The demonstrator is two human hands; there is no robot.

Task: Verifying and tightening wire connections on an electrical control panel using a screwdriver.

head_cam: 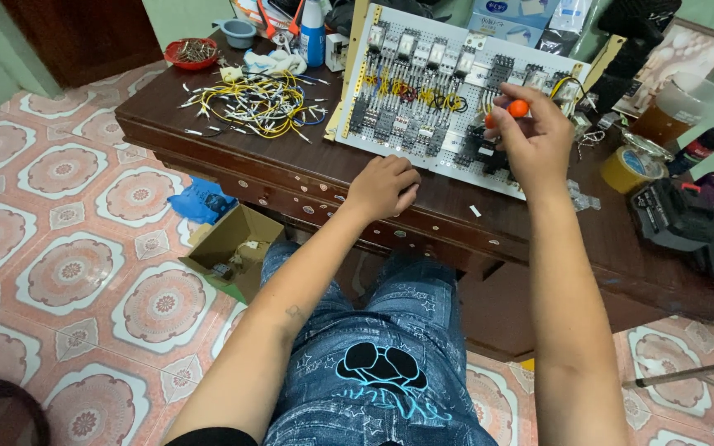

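Observation:
A white perforated panel (423, 144) carrying relays, terminal blocks and yellow wiring leans on a dark wooden table (307, 177). My right hand (535, 136) is closed around an orange-handled screwdriver (518, 108), its tip down among the black components at the panel's lower right. My left hand (383, 186) rests as a loose fist on the tabletop just below the panel's lower edge, holding nothing that I can see.
A heap of yellow and white wires (258, 101) lies at the table's left, behind it a red dish of small parts (192, 53) and a blue bottle (312, 33). Tape roll (626, 169) and black tool (671, 216) sit right. An open cardboard box (237, 248) stands on the tiled floor.

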